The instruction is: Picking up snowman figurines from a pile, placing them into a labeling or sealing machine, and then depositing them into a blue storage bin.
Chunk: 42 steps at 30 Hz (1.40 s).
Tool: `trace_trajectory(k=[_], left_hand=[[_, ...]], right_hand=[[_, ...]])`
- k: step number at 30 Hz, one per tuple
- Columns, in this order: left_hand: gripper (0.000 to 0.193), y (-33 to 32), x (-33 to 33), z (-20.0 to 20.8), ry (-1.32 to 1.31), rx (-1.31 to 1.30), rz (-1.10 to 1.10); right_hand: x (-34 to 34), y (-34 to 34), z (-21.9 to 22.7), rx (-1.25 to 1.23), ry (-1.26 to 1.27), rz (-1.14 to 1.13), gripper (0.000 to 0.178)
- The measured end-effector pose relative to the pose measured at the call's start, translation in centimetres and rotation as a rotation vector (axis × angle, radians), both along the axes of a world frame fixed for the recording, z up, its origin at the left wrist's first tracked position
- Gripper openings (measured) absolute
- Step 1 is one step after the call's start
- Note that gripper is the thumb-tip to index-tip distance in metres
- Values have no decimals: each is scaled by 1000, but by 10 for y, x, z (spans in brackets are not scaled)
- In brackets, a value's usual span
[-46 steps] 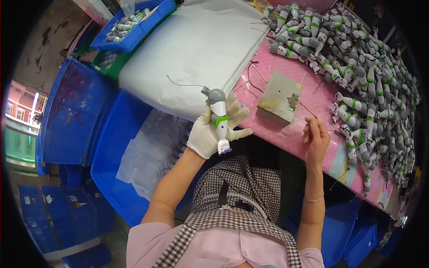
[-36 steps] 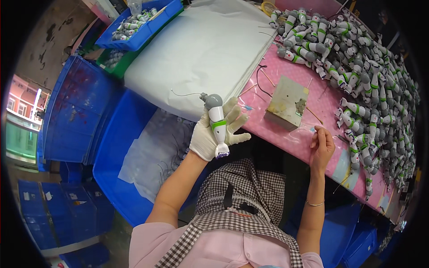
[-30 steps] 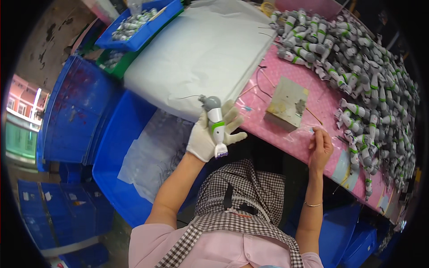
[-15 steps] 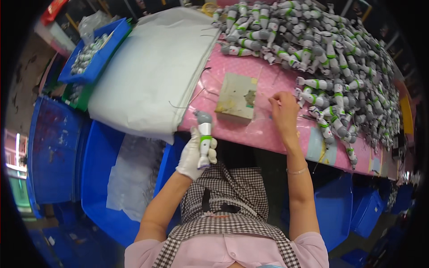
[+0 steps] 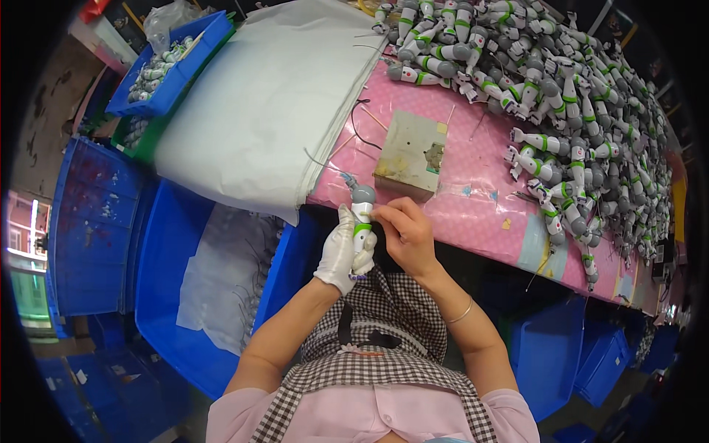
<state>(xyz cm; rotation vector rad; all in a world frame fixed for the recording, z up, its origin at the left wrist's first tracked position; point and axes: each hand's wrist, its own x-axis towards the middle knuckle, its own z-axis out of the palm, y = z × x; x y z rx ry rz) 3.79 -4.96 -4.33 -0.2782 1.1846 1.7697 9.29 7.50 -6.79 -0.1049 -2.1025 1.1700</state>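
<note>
One grey/white toy figure (image 5: 361, 214) w/ green band, upright in gloved left hand (image 5: 341, 251) grip.

White glove on left hand (image 5: 341, 252), bare right hand (image 5: 405, 233), wrist bangle (image 5: 461, 313), pink shirt, checked apron

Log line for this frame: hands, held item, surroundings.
left hand: gloved, grips grey-green toy figure | right hand: bare, fingertips on figure | pink table: toy pile, square block

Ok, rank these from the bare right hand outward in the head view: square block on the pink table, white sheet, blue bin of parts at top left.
From the right hand:
1. Square block, just beyond it on the pink table.
2. White sheet, to the left.
3. Blue bin, far upper left, past the sheet.
</note>
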Motion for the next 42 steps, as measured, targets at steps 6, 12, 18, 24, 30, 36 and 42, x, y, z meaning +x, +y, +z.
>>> trace_trajectory(k=[6,12,18,24,30,36,42], left_hand=[[47,-5,-3,-3,19,19,-12],[47,-5,-1,-8,63,30,-26],[47,-4,-1,-14,52,24,-32],[48,1,-1,-13,47,41,-38],[49,-5,-2,-16,78,35,13],[39,-99,-26,8,214,200,406],[29,-352,-32,-91,104,-440,1103]], right_hand=[[1,1,3,154,2,21,17],[4,-8,1,143,29,-40,17],[6,-10,-1,163,48,-62,16],[7,-8,-2,204,60,-88,17],[6,-21,0,163,33,-53,15],[28,34,15,-134,-41,-415,14],[26,131,-8,308,-384,-534,27]])
